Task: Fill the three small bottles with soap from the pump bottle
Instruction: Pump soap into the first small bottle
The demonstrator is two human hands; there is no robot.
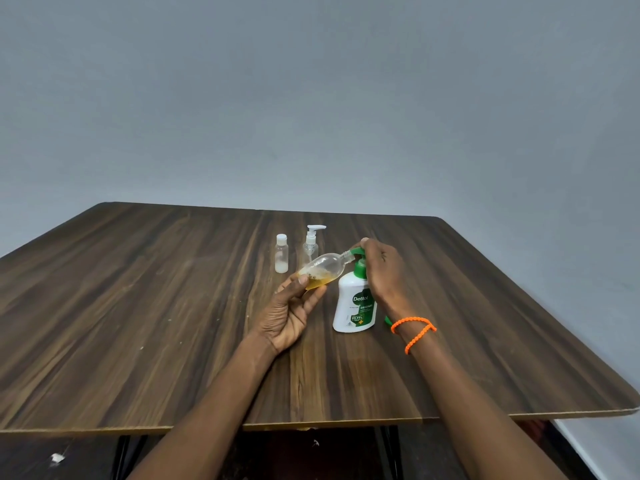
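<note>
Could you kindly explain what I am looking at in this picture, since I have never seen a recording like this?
There is no machine here: a person wears a camera on the head, looking forward and down at their own two bare hands over a wooden table. The left hand holds a small clear bottle, tilted, with amber soap in its lower end and its open neck at the green nozzle of the soap pump bottle. The right hand, with an orange bead bracelet on its wrist, rests on top of that pump. Farther back stand a capped small bottle and a small spray bottle; neither shows amber soap.
</note>
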